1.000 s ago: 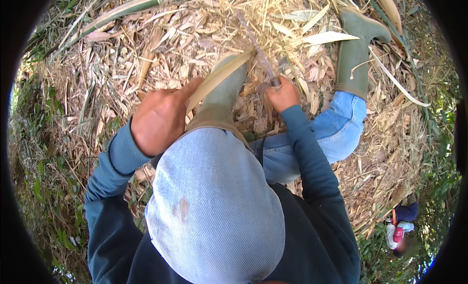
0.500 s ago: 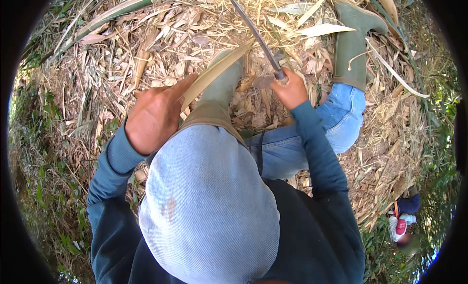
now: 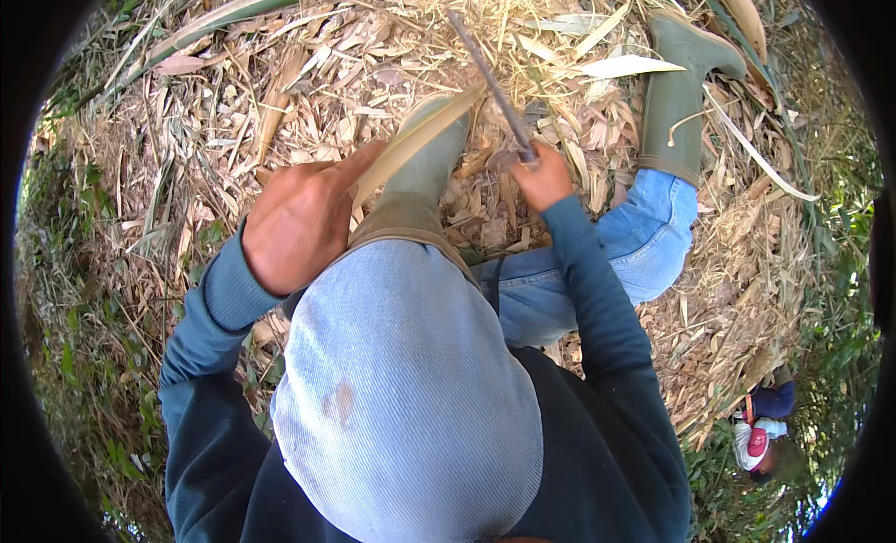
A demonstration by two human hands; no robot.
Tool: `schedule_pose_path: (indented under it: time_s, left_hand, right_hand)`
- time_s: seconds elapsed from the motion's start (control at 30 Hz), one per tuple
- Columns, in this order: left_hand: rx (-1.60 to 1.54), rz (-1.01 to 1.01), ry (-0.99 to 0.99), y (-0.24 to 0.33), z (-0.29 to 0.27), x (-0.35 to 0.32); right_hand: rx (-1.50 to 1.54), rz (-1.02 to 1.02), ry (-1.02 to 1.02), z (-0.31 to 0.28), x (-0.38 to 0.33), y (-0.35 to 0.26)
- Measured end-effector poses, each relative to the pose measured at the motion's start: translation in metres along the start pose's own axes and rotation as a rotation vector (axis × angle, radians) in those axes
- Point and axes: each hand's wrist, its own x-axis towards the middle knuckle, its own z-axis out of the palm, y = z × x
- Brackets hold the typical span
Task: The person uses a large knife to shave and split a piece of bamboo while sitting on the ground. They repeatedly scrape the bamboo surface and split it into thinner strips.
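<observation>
The one camera sits on my head, facing straight down (fisheye, edges bent). It seems close above my knee (image 3: pixel 401 394).

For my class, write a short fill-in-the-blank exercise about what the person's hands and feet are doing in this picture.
1. The right hand grips a long thin ____ that slants up and away.
2. The left hand holds a pale dry strip lying across the person's left ____.
3. Both rubber boots are ____ in colour.
4. The ground is covered in dry ____.

Missing words: blade; boot; green; leaves
</observation>
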Motion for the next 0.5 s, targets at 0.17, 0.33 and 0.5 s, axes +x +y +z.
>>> schedule_pose_path:
  time_s: [0.17,0.33,0.5]
  left_hand:
    - [-0.027,-0.005,-0.011,-0.005,-0.001,0.002]
    - [-0.069,-0.028,-0.004,0.001,0.001,-0.002]
    - [-0.339,-0.248,-0.014,-0.023,0.012,-0.015]
  right_hand:
    - [0.045,0.009,-0.032,-0.015,0.001,0.001]
    - [-0.078,0.037,0.057,0.009,-0.005,0.014]
    - [0.347,0.386,-0.265,-0.026,0.014,0.010]
